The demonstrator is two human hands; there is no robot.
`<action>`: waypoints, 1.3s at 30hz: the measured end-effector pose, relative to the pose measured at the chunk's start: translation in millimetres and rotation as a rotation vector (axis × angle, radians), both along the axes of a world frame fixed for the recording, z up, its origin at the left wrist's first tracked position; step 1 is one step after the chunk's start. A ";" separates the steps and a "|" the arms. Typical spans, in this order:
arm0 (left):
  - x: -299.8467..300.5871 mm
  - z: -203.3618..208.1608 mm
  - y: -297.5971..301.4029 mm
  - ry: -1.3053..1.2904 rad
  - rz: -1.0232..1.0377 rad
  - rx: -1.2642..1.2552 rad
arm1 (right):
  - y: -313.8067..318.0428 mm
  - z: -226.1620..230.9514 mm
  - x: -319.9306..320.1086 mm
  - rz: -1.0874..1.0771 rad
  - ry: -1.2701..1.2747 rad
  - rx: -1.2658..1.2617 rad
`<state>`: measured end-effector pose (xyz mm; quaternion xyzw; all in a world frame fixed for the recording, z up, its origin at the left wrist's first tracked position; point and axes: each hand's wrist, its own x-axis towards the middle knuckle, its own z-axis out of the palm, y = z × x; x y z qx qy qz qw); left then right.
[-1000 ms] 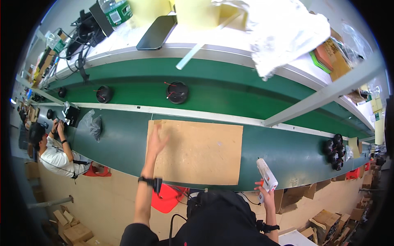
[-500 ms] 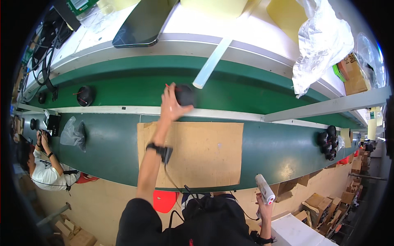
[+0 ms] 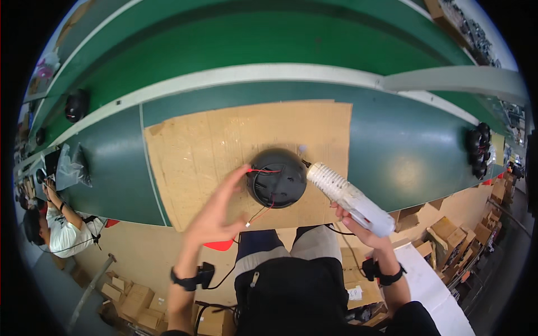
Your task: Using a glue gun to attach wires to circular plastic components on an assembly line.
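On a brown cardboard sheet [image 3: 190, 151] rests a round black dome-shaped housing [image 3: 288, 187], with thin red and black wires and small connectors coming off it. My left hand [image 3: 213, 218] is at its left side, thumb and fingers spread apart, fingertips close to the wires; whether they touch the housing I cannot tell. In my right hand [image 3: 370, 238] is a white electric screwdriver [image 3: 347, 193], tilted, its dark bit pointing at the right edge of the housing.
Beyond a white rail [image 3: 246, 75] runs a green conveyor belt [image 3: 252, 42] carrying another black housing [image 3: 77, 105] at far left. Several black parts [image 3: 479, 151] stand at the bench's right end. A plastic bag [image 3: 73, 165] and a co-worker [image 3: 64, 229] are on the left.
My left hand has brought the black housing from the belt onto the cardboard and opened. The screwdriver in my right hand has risen from beside the bench to the housing. My view has tilted down.
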<state>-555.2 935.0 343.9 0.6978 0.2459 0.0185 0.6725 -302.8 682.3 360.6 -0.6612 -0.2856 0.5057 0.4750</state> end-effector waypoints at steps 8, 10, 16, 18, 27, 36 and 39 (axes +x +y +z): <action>40.4 -7.6 34.0 -0.029 -0.261 0.803 | 41.7 31.3 -1.0 0.212 -0.209 -0.315; 57.2 -11.3 40.8 -0.067 -0.291 0.753 | 34.3 30.1 4.6 0.292 -0.182 -0.357; 100.4 -37.6 70.7 -0.342 -0.344 0.335 | 21.1 23.5 -13.5 0.312 -0.241 -0.366; 109.5 -51.1 62.1 -0.323 -0.261 0.019 | 26.6 25.0 -16.2 0.358 -0.288 -0.360; 110.1 -55.8 47.2 -0.118 -0.034 -0.321 | 31.2 27.3 -21.0 0.472 -0.423 -0.310; 108.5 -58.4 44.6 -0.107 -0.049 -0.265 | 50.8 34.1 -31.2 0.483 -0.452 -0.318; 109.4 -59.4 44.2 -0.115 -0.043 -0.279 | 50.4 36.6 -33.5 0.479 -0.495 -0.312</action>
